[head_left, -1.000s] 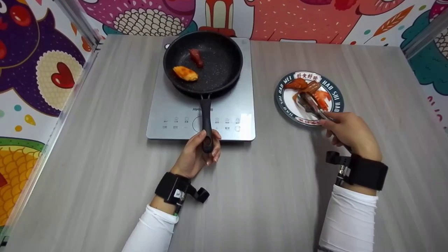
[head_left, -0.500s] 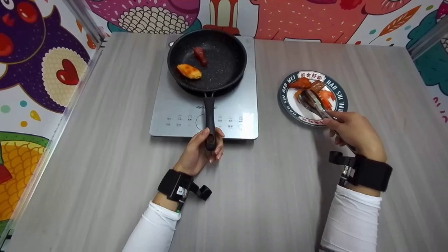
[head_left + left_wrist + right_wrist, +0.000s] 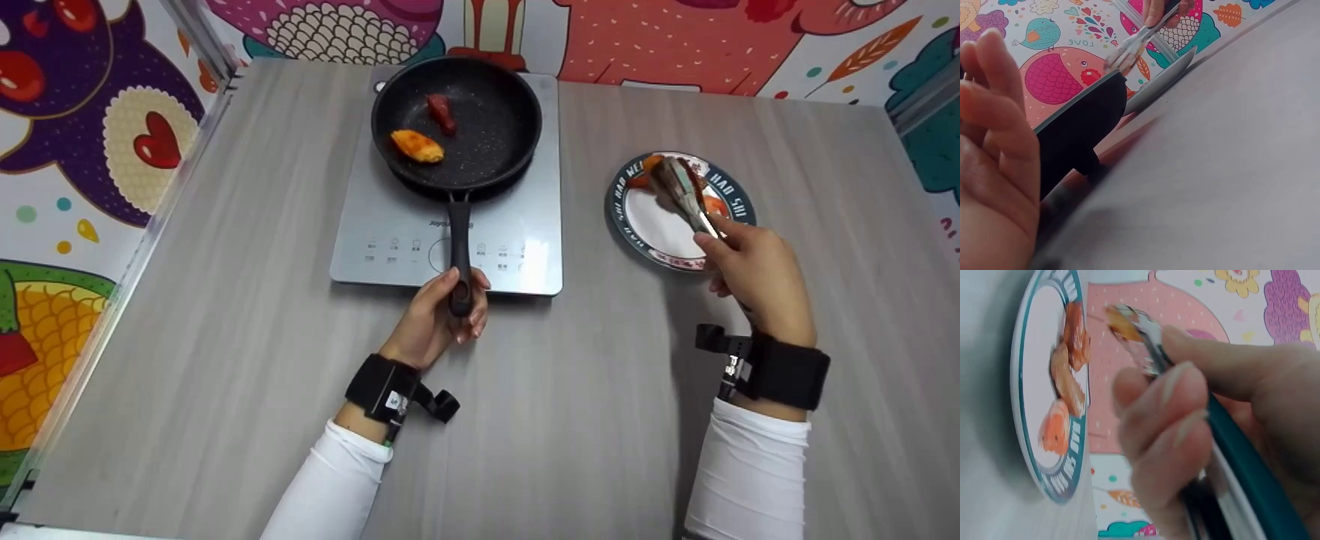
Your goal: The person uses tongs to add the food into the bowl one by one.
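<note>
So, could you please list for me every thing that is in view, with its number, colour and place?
Table: 1, grey, across most of the head view
Cooker: 1, silver, on the table
Frying pan: 1, black, on the cooker
Food in pan: 2, red and yellow-orange, pan's left side
Plate: 1, white with dark teal rim, right of the cooker
Tongs: 1, silver at the tips, above the plate
Food in tongs: 1, orange-brown, blurred, at the tips
Food on plate: at least 3, reddish-brown, brown, pinkish-orange
Cartoon panels: several, multicoloured, around the table
Wrist bands: 2, black, one per arm
Sleeves: 2, white, forearms
Left hand: 1, bare, holding pan handle
Right hand: 1, bare, holding tongs
</note>
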`<state>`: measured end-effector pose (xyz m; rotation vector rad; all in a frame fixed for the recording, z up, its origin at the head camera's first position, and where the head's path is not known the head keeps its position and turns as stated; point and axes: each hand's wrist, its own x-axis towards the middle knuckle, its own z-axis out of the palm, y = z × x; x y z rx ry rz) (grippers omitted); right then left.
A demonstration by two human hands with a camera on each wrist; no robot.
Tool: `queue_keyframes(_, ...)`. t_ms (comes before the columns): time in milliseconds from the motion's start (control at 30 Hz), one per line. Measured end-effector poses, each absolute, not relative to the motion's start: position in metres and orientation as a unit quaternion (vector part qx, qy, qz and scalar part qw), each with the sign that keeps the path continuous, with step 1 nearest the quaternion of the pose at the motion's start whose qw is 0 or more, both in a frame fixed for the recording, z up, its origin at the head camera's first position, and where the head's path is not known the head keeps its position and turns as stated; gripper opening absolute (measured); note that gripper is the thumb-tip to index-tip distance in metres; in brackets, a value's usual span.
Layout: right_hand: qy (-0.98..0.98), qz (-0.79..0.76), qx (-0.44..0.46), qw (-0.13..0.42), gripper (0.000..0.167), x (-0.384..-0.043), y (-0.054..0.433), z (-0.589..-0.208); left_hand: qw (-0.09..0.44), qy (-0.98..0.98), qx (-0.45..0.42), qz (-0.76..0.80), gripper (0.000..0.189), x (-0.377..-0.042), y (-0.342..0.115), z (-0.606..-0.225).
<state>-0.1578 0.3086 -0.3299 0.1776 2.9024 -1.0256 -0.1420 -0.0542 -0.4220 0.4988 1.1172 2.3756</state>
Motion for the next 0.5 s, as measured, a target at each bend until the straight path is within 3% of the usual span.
queue_keyframes(167, 0.937, -0.346, 0.037, -0.016, 0.041, -0.163, 0.289, -0.327, 0.232, 0.401, 0.181, 0.867, 0.038, -0.142, -0.054, -0.422)
queue_keyframes(500, 0.933, -0.352, -0.010, -0.073, 0.042, -0.168, 0.243, -0.320, 0.230, 0.414, 0.178, 0.862, 0.040, -0.141, -0.052, -0.422)
